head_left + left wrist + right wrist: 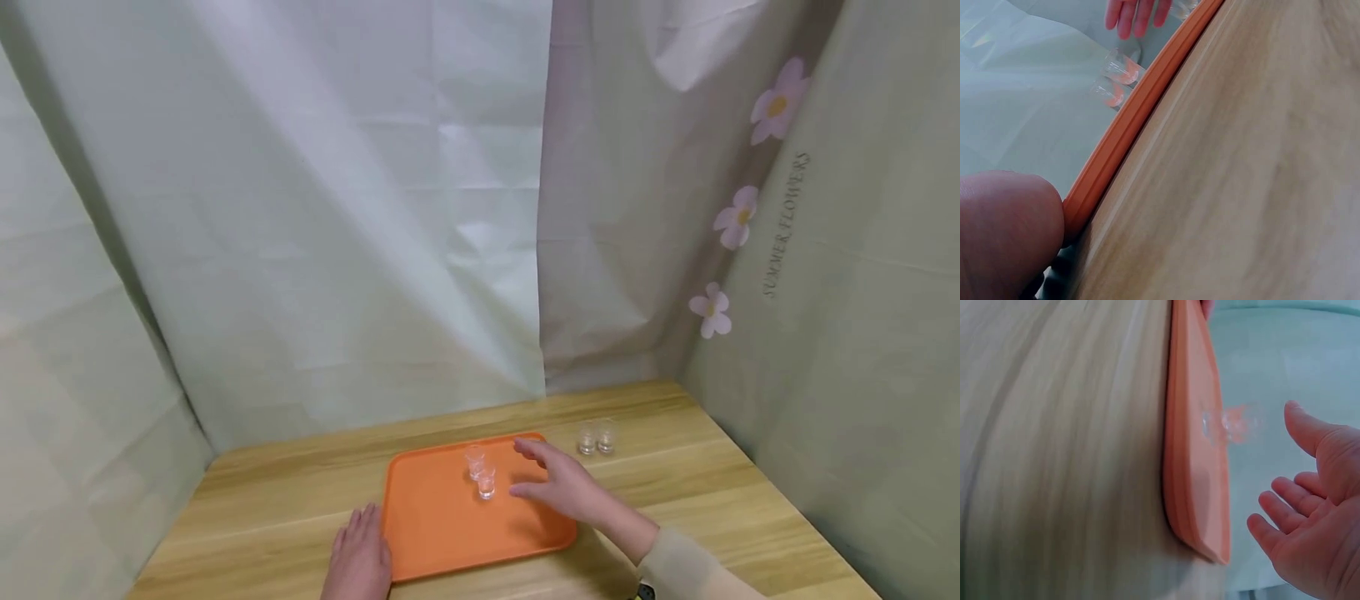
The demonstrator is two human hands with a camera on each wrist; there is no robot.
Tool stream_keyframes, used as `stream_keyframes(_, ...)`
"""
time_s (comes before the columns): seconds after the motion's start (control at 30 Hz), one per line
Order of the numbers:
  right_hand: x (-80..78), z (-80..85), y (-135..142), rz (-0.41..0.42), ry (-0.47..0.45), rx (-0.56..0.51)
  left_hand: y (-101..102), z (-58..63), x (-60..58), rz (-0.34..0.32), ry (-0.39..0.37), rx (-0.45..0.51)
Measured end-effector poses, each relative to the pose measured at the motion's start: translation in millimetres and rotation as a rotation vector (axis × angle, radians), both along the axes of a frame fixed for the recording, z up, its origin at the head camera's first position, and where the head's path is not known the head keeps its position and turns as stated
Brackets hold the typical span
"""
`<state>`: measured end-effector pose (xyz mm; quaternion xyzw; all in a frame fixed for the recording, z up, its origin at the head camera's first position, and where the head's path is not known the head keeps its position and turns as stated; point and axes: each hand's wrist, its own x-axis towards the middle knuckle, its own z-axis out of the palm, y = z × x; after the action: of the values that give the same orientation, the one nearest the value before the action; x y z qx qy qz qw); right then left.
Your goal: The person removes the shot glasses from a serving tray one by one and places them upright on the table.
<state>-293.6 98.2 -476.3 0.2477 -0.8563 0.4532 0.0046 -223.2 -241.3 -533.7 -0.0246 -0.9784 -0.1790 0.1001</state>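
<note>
An orange tray [442, 537] lies on the wooden table. Two small clear glasses stand close together on it, a nearer glass [486, 485] and a farther glass [475, 464]. My left hand [358, 554] rests by the tray's left edge, fingers extended, and its thumb [1013, 231] meets the rim in the left wrist view. Over the tray's right part hovers my right hand [562, 485], thumb and fingers spread apart. Nothing is in its grasp, and in the right wrist view a gap separates it from the glasses [1232, 425].
Two more small clear glasses, a left one [587, 440] and a right one [606, 437], stand side by side on the table [675, 467] behind the tray's right side. Pale curtains [337, 208] enclose the table at the back and both sides.
</note>
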Motion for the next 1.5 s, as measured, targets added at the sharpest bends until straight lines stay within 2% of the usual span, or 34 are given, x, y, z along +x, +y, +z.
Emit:
stream_keyframes(0.27,-1.0,-9.3,-20.0,0.029,-0.069,-0.021,-2.2,-4.6,1.8,-0.02,0.108,0.024)
stream_keyframes(0.47,-4.0,-17.6,-32.9,0.027,-0.075,-0.042,-3.5,-4.8,1.7,-0.011,0.052,0.032)
stream_keyframes(0.67,-6.9,-22.2,-42.1,0.017,-0.048,-0.071,-5.3,-6.1,0.6,-0.025,0.097,0.039)
stream_keyframes(0.93,-11.1,-28.0,-48.2,-0.027,-0.044,-0.019,-4.6,-7.6,0.6,-0.035,0.119,0.033)
stream_keyframes(1.17,-16.0,-32.3,-52.1,-0.053,-0.048,-0.012,-3.0,-8.9,-0.5,-0.028,0.097,0.026)
stream_keyframes(1.5,-18.4,-31.0,-58.3,-0.103,-0.036,-0.002,-2.2,-3.0,1.3,-0.022,0.088,0.03)
